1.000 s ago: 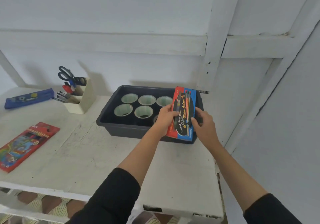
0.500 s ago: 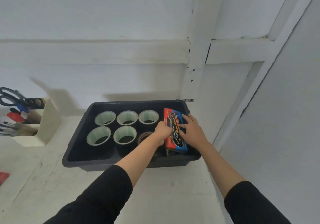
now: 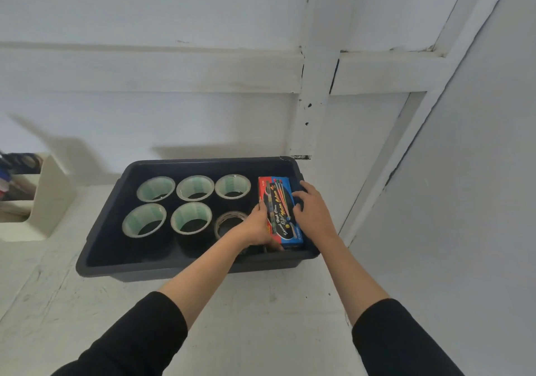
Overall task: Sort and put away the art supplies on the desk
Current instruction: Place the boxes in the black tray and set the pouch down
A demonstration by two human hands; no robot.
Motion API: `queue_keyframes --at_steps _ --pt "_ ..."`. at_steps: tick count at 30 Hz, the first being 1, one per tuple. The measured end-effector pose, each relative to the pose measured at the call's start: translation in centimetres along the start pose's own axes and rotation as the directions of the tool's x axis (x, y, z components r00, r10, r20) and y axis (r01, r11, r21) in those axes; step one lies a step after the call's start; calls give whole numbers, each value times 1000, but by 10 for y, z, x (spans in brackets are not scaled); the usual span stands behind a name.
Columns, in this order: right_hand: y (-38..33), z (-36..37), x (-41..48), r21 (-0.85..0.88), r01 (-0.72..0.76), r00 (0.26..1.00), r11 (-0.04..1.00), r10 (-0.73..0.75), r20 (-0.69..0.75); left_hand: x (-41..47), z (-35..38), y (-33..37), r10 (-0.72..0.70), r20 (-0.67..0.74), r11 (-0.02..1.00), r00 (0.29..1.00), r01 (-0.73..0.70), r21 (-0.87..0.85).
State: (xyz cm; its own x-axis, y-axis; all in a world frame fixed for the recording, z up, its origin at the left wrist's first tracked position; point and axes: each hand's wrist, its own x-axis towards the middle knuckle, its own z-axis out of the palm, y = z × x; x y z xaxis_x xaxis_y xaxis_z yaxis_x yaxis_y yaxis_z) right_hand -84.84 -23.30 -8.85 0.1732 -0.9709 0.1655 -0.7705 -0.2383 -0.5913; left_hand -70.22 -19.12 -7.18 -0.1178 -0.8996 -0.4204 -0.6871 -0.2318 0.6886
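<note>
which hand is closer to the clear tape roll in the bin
Left. The left hand sits right beside the clear tape roll, gripping the left edge of the paint box. The right hand is on the box's other side, farther from the roll.

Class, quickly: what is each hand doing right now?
Left hand: grips the watercolour box by its left edge.
Right hand: holds the same box by its right edge, inside the black bin.
</note>
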Motion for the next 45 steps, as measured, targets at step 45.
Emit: queue_keyframes --at_steps 45 --pt "-349 288 -169 323 608 614 725 -688 387 -344 -165 -363 -496 -769 864 403 137 -485"
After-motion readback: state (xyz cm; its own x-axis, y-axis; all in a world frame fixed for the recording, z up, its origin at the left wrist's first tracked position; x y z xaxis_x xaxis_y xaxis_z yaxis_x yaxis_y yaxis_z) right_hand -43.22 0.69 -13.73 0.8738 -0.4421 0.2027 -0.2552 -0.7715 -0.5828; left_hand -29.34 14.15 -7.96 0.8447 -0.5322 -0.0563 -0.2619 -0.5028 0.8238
